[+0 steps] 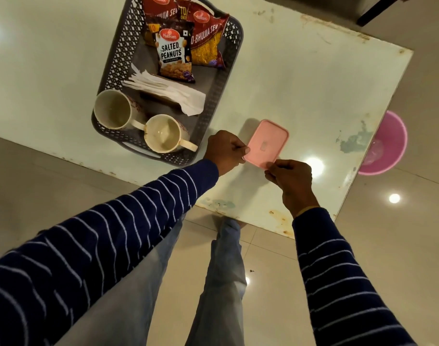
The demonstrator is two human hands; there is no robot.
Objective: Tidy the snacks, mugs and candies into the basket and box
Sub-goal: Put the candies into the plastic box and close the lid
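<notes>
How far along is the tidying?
Nearly finished: the snack packets and two mugs sit in the grey basket. Both hands, left and right, grip the lidded pink box. No candies show loose on the table.

The basket (118,53) is dark grey with a perforated lattice pattern in its walls. Inside, the peanut packet (174,56) is black and white, the two sev packets (206,33) red with yellow, the mugs (116,109) cream, the napkins (173,93) white. The box (267,143) near the table's (313,83) pale near edge is pink. The sleeves (138,216) are navy with thin white stripes.
</notes>
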